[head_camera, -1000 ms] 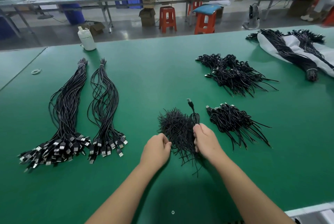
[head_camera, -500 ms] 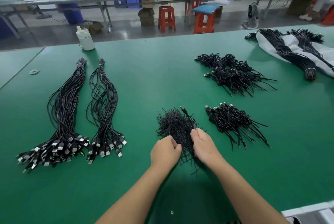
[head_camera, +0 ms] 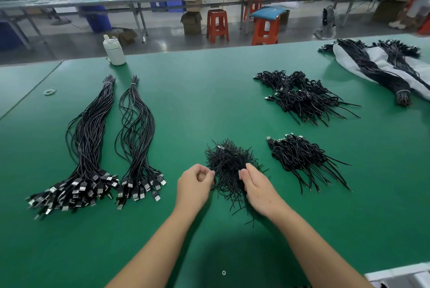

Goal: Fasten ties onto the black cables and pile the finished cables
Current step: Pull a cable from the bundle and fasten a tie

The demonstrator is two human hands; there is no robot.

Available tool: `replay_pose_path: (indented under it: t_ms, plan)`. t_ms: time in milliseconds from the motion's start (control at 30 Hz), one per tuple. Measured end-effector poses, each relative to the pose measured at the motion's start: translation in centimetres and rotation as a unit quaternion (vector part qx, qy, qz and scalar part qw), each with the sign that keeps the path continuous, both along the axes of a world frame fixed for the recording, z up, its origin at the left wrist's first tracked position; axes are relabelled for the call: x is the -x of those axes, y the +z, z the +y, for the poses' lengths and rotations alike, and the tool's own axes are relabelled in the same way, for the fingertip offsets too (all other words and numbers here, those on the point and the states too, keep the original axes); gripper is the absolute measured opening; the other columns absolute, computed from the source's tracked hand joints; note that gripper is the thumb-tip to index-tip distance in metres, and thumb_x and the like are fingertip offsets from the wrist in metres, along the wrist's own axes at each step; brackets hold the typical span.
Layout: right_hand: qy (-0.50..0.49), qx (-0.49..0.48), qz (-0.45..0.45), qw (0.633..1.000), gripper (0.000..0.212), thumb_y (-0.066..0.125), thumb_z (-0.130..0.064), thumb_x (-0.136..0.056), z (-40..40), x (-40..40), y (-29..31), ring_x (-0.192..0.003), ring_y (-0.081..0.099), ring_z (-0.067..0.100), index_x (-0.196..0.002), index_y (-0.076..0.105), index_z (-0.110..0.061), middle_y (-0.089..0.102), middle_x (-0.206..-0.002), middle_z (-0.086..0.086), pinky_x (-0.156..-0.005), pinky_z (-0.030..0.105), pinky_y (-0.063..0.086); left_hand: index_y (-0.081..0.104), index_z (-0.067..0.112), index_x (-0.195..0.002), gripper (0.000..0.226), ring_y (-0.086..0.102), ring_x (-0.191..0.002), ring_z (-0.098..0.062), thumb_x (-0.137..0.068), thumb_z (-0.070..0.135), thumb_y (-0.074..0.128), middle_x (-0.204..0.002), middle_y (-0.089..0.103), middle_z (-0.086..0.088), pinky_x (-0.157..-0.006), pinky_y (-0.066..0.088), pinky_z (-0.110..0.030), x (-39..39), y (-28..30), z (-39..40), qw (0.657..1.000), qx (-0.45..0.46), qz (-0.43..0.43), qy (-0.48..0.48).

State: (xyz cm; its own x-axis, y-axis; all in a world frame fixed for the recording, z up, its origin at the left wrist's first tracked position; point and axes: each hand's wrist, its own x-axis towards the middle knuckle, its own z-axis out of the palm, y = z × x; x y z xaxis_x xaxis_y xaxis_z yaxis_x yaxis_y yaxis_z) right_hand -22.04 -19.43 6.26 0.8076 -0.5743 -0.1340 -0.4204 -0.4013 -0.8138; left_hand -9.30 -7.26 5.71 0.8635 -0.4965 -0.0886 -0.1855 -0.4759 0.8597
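A loose heap of black ties (head_camera: 229,159) lies in front of me on the green table (head_camera: 186,106). My left hand (head_camera: 194,184) is at the heap's left edge, fingers curled, thumb and forefinger pinching a tie. My right hand (head_camera: 257,186) grips a folded black cable (head_camera: 232,155) that lies low over the heap, its plug pointing away to the left. Tied cables sit in a small pile (head_camera: 300,157) to the right and a larger pile (head_camera: 302,94) behind it. Two long bundles of untied cables (head_camera: 93,139) (head_camera: 137,139) lie at the left.
A white bottle (head_camera: 114,51) stands at the far edge. A rubber band (head_camera: 50,91) lies at far left. More cable bundles rest on a white bag (head_camera: 381,66) at far right. A white tray corner (head_camera: 404,278) shows at bottom right.
My right hand has lowered the cable, whose plug stood up before, down onto the tie heap. My left hand has shifted right and slightly away from me, to the heap's edge.
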Motion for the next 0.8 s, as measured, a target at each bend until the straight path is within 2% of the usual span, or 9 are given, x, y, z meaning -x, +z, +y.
replay_pose_path:
  t_ms: [33,100,167,233,367,467,567,700,800]
  plan:
    - [0.013,-0.002,0.001,1.000,0.045,0.028,-0.043,-0.107,0.3,-0.1,0.2,-0.127,0.042,0.004,-0.137,0.048,-0.017,0.044,-0.142,-0.013,-0.112,0.028,0.030,0.067,0.023,-0.075,0.015,0.052,-0.055,-0.008,-0.089,0.024,0.069,-0.060,0.063,0.007,-0.058,0.042,-0.025,0.1,0.4,0.1,1.000,0.017,-0.011,-0.001]
    - [0.035,-0.003,-0.010,0.999,0.055,0.027,-0.046,-0.106,0.9,-0.3,0.5,-0.141,0.036,0.009,-0.149,0.039,-0.013,0.039,-0.153,-0.006,-0.120,0.032,0.025,0.068,0.025,-0.073,0.015,0.048,-0.053,0.000,-0.088,0.020,0.071,-0.055,0.058,0.014,-0.057,0.039,-0.019,0.4,1.3,0.1,0.999,0.040,-0.033,-0.012]
    - [0.050,0.006,-0.028,0.998,0.053,0.029,-0.042,-0.106,1.6,-0.6,1.0,-0.135,0.043,0.013,-0.145,0.043,-0.009,0.050,-0.145,-0.001,-0.113,0.025,0.030,0.071,0.026,-0.076,0.015,0.049,-0.052,0.005,-0.088,0.017,0.069,-0.053,0.059,0.021,-0.055,0.036,-0.011,0.9,2.2,0.1,0.997,0.061,-0.041,-0.036]
    - [0.075,0.024,-0.051,0.996,0.040,0.031,-0.036,-0.107,2.2,-0.9,1.4,-0.114,0.056,0.019,-0.126,0.055,-0.010,0.063,-0.123,0.005,-0.100,0.029,0.040,0.073,0.018,-0.082,0.013,0.048,-0.053,0.006,-0.092,0.014,0.067,-0.055,0.061,0.020,-0.054,0.036,-0.011,1.3,2.8,0.1,0.994,0.092,-0.020,-0.058]
    - [0.096,0.039,-0.075,0.992,0.032,0.032,-0.031,-0.108,2.8,-1.1,1.9,-0.107,0.057,0.005,-0.128,0.056,-0.023,0.064,-0.116,-0.007,-0.096,0.023,0.042,0.071,0.016,-0.082,0.022,0.049,-0.057,0.004,-0.096,0.006,0.058,-0.057,0.058,0.017,-0.058,0.037,-0.015,2.1,3.5,0.2,0.989,0.122,0.029,-0.076]
    - [0.095,0.058,-0.057,0.992,0.021,0.032,-0.032,-0.107,3.0,-0.9,2.0,-0.095,0.055,-0.002,-0.109,0.053,-0.036,0.062,-0.103,-0.014,-0.086,0.026,0.042,0.064,0.011,-0.073,0.026,0.050,-0.064,-0.009,-0.097,0.004,0.055,-0.064,0.057,0.009,-0.066,0.040,-0.025,2.2,3.6,0.4,0.989,0.122,0.033,-0.077]
    - [0.066,0.065,-0.045,0.995,0.023,0.033,-0.034,-0.107,3.5,-1.0,1.8,-0.099,0.058,0.014,-0.117,0.052,-0.027,0.063,-0.106,-0.008,-0.088,0.033,0.044,0.065,0.003,-0.081,0.021,0.049,-0.069,-0.016,-0.098,0.008,0.054,-0.072,0.057,-0.003,-0.068,0.041,-0.032,2.0,3.5,0.5,0.991,0.115,0.018,-0.067]
    - [0.025,0.080,-0.042,0.996,0.027,0.034,-0.034,-0.106,4.3,-1.0,2.2,-0.100,0.060,0.024,-0.127,0.048,-0.028,0.067,-0.109,-0.003,-0.089,0.039,0.047,0.054,0.022,-0.069,0.033,0.045,-0.063,-0.012,-0.099,0.008,0.053,-0.068,0.051,0.004,-0.059,0.033,-0.025,2.3,3.6,0.3,0.993,0.101,-0.009,-0.052]
    - [0.014,0.085,-0.050,0.995,0.030,0.033,-0.032,-0.106,4.2,-1.1,2.6,-0.103,0.060,0.024,-0.131,0.048,-0.025,0.067,-0.112,-0.002,-0.090,0.038,0.047,0.060,0.023,-0.088,0.024,0.047,-0.063,-0.006,-0.099,0.004,0.050,-0.071,0.053,0.009,-0.063,0.038,-0.023,2.6,3.6,0.1,0.991,0.119,0.020,-0.062]
